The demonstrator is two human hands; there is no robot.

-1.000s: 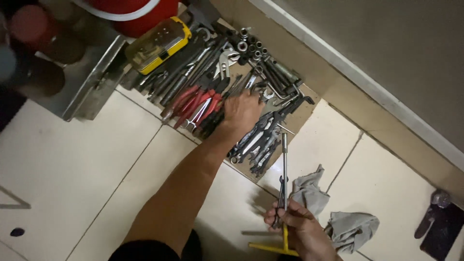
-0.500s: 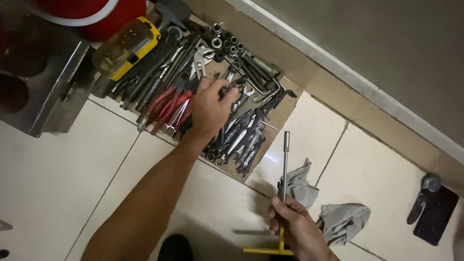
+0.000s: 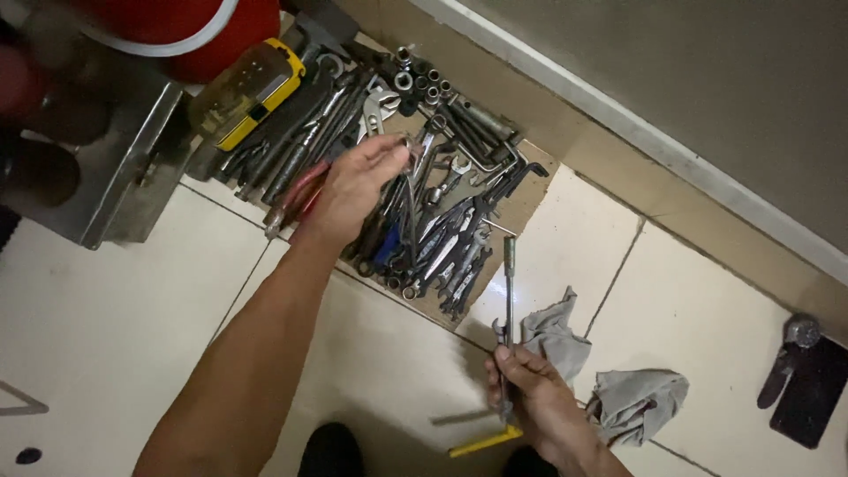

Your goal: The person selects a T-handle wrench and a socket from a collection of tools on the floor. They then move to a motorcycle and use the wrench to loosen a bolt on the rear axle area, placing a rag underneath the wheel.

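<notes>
Pinching a wrench (image 3: 412, 190) out of the tool pile (image 3: 424, 212) at upper centre, the left hand (image 3: 353, 185) lifts it clear; the right hand (image 3: 539, 397), lower centre, has its fingers clamped round an upright socket driver (image 3: 508, 300).

Two grey rags (image 3: 552, 331), two hands (image 3: 353, 190).

Looks like a home repair corner or small workshop floor: pale floor tiles (image 3: 106, 318) under a heap of wrenches (image 3: 442, 238), with loose sockets (image 3: 415, 75) at its far edge. Left of the heap, a metal box (image 3: 115, 177) (scuffed); right of it, grey rags (image 3: 618, 397) beside a wall skirting (image 3: 671, 150).
</notes>
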